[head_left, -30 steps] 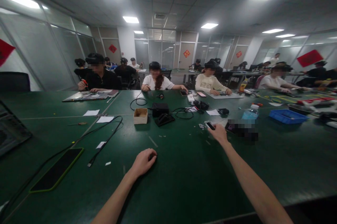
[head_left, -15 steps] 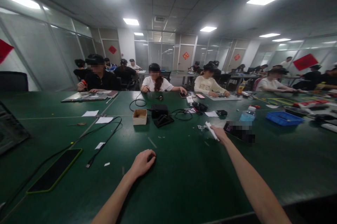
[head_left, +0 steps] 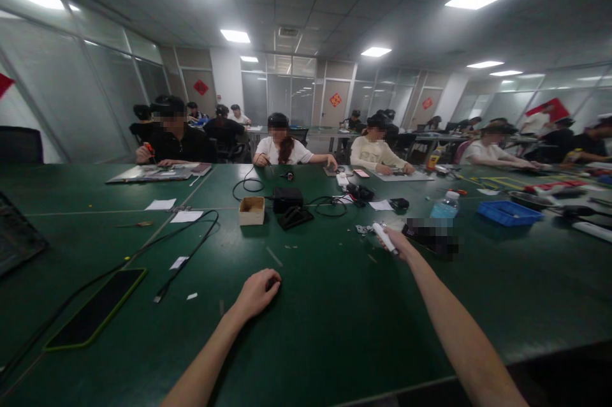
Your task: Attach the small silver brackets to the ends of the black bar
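My right hand (head_left: 400, 245) is closed around one end of a slim white bar-shaped object (head_left: 385, 238) and holds it over the table, tilted; its exact kind does not show. Beside the bar's far end lie several small grey metal-looking parts (head_left: 363, 228). A black box-like item (head_left: 430, 240), partly blurred out, is just right of this hand. My left hand (head_left: 261, 292) rests on the green table (head_left: 325, 318) with its fingers curled in. A dark patch shows between thumb and fingers, and I cannot tell whether anything is held there.
A small open cardboard box (head_left: 252, 211) stands beside a black device (head_left: 288, 201) and its stand. Leftward lie a phone (head_left: 98, 310) and a black cable (head_left: 186, 263). A bottle of blue liquid (head_left: 445, 206) and a blue tray (head_left: 509, 212) are at right. Several people sit opposite.
The white bar has turned slightly in my right hand, so that more of its broad side shows. My left hand has stayed in place. The view has shifted a little.
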The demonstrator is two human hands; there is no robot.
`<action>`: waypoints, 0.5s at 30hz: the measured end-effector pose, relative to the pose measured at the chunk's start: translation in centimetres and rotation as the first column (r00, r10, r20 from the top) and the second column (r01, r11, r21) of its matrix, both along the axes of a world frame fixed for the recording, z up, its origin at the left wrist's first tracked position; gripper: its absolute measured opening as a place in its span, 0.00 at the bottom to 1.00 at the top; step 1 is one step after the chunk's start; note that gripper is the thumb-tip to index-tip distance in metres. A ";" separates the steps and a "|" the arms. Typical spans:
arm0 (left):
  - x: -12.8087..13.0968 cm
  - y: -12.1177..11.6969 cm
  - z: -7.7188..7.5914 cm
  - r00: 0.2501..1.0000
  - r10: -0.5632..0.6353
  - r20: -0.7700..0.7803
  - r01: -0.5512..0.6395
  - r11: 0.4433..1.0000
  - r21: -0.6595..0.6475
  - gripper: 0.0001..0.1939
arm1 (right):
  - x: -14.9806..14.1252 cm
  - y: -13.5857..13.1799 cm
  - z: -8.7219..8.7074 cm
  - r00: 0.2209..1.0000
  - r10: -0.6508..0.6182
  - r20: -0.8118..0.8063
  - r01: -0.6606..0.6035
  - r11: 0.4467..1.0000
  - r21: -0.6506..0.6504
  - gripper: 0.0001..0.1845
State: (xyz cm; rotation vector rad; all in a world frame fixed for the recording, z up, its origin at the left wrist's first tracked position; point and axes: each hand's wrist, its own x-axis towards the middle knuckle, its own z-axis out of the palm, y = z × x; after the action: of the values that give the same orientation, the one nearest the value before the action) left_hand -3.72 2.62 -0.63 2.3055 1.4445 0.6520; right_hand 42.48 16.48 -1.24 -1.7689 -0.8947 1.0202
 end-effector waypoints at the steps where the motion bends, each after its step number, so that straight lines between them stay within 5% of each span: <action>1: 0.0 0.0 0.0 1.000 0.000 0.001 0.000 1.000 0.000 0.09 | -0.1 -0.1 0.0 1.000 0.007 0.027 -0.007 1.000 -0.014 0.15; 9: -0.2 0.0 -0.2 1.000 -0.011 0.001 0.011 1.000 0.011 0.09 | -1.8 -1.8 1.9 0.930 0.102 0.352 -0.078 0.994 -0.083 0.20; 15: 0.0 -0.3 -0.2 1.000 -0.026 0.007 0.026 0.999 0.033 0.11 | -9.6 -7.2 1.4 0.811 0.258 0.524 -0.306 0.952 0.005 0.16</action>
State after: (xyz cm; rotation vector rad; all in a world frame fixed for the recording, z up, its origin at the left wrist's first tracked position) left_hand -3.76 2.34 -0.79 2.3404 1.4081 0.6808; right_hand 32.92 9.25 0.21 -1.9041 -1.5583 0.6619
